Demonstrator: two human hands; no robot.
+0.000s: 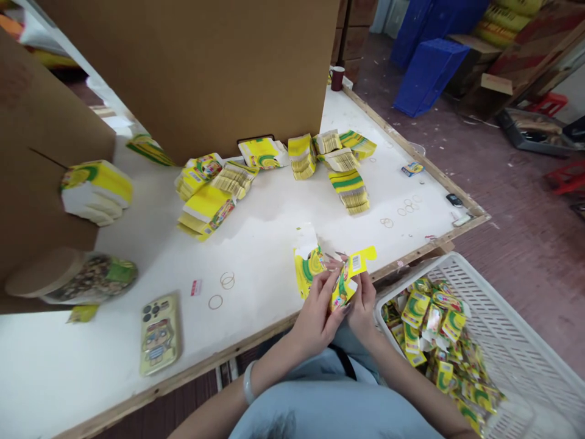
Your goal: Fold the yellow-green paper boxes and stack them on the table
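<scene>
Between my two hands, at the table's front edge, is a small yellow and green cardboard box (343, 286) with an end flap standing out to the right. My left hand (320, 308) grips its near left side with closed fingers. On the far right side, my right hand (363, 302) pinches the same box near the flap; some of its fingers are hidden behind the card. Just beyond my left fingers lies another yellow and green carton piece (307, 265) with a white flap, on the white table (265, 256).
Stacks of flat yellow cartons (208, 207) lie farther back before a large brown cardboard box (196, 73). A phone (159, 334) and a clear jar (91, 277) are at left. At right stands a white basket (512, 323) holding many small yellow boxes (415, 308).
</scene>
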